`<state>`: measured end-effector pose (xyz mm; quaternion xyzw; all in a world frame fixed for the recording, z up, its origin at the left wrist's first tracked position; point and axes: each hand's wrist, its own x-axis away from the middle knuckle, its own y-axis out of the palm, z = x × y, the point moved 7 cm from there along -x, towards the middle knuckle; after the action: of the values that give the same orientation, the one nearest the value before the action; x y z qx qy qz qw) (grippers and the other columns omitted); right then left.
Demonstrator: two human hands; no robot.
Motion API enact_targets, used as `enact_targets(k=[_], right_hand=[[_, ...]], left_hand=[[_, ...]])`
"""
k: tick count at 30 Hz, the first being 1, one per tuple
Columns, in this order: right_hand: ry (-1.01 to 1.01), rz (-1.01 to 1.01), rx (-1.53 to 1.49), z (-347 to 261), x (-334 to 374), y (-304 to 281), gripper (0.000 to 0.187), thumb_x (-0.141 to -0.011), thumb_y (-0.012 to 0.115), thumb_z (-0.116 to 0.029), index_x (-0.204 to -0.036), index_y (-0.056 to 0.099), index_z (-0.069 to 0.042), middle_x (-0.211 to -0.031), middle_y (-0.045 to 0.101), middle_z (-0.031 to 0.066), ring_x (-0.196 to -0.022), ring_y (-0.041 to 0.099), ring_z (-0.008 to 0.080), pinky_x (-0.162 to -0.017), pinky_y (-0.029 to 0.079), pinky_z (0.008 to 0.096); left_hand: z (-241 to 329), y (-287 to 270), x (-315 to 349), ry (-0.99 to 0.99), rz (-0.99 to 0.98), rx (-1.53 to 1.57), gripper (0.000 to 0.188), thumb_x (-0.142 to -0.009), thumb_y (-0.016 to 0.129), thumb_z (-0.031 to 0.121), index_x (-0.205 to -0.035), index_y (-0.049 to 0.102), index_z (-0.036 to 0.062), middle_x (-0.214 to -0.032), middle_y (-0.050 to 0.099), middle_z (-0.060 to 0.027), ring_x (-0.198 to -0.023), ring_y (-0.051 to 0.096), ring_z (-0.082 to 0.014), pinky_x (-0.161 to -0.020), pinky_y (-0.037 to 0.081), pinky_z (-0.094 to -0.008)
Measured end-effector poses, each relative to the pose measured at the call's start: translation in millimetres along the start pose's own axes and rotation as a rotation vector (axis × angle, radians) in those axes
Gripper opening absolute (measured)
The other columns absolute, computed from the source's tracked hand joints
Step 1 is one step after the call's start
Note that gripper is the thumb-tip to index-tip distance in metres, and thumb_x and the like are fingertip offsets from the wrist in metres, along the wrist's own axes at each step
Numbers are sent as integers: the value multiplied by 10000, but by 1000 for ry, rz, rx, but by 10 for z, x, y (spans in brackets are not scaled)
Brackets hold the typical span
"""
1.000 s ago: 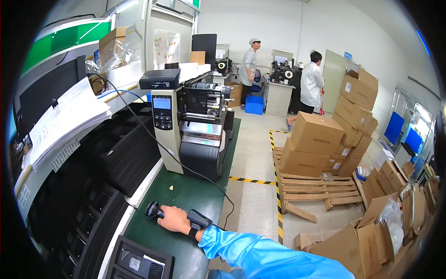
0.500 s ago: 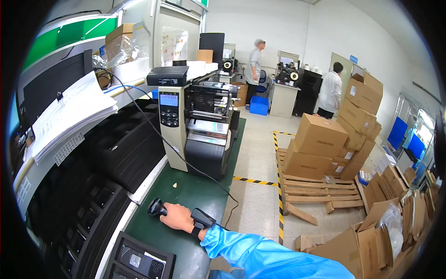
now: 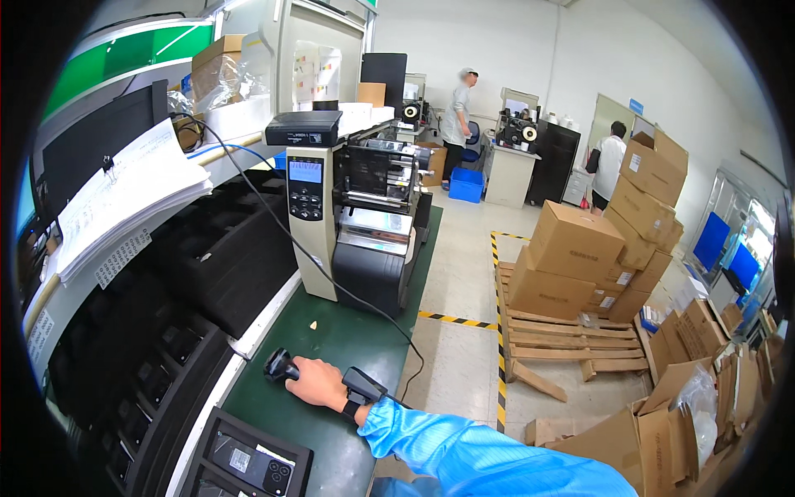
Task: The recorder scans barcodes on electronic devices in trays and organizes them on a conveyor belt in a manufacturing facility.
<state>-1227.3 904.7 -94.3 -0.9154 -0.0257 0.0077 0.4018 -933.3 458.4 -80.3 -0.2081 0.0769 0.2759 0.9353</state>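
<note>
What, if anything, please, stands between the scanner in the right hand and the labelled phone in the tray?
Nothing visible but green tabletop and the tray rim lies between the black scanner in the right hand and the phone.

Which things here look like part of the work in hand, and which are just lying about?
Likely part of it:
- black handheld device, gripped in the right hand
- black tray near that hand, with a phone-like device in it

Apparently just around, untouched:
- printer on the green bench
- clipped papers
- cardboard boxes on the wooden pallet
- blue bin
</note>
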Motion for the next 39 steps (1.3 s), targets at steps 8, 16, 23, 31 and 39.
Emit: enact_targets(k=[8,16,23,31,39], right_hand=[[-6,7,27,-6,-29,-5,428,-825,669,-330,-1163,674,-68,-963,736,209,-938,706,429,-850,560,523],[10,-18,-2,-36,5,-39,464,-837,684,-340,-1204,667,-57,-992,737,222,-970,702,435,-878,554,518],[11,-32,-2,-41,3,-51,457,-837,675,-337,-1196,673,-54,-994,734,227,-981,699,431,-886,553,507],[0,0,7,-57,11,-74,454,-838,671,-341,-1188,673,-52,-989,734,227,-976,698,433,-885,553,506],[-13,16,1,-29,3,-36,448,-825,675,-340,-1172,676,-57,-992,731,231,-966,699,436,-873,556,519]], left_hand=[[160,3,3,42,77,-105,120,-947,574,-3,-954,667,-78,-1010,720,-162,-961,651,-267,-931,509,-370],[208,-2,19,-12,110,-135,187,-980,584,54,-995,715,-80,-997,734,-163,-937,665,-254,-908,522,-367],[255,7,40,-23,86,-172,218,-997,555,76,-975,707,-79,-989,728,-168,-947,662,-266,-906,517,-368],[296,17,20,-35,87,-138,250,-1015,542,108,-985,707,-78,-1005,727,-174,-964,659,-269,-922,504,-375],[214,-21,45,-75,91,-133,277,-1027,536,135,-982,714,-73,-993,723,-157,-943,646,-259,-919,498,-363]])
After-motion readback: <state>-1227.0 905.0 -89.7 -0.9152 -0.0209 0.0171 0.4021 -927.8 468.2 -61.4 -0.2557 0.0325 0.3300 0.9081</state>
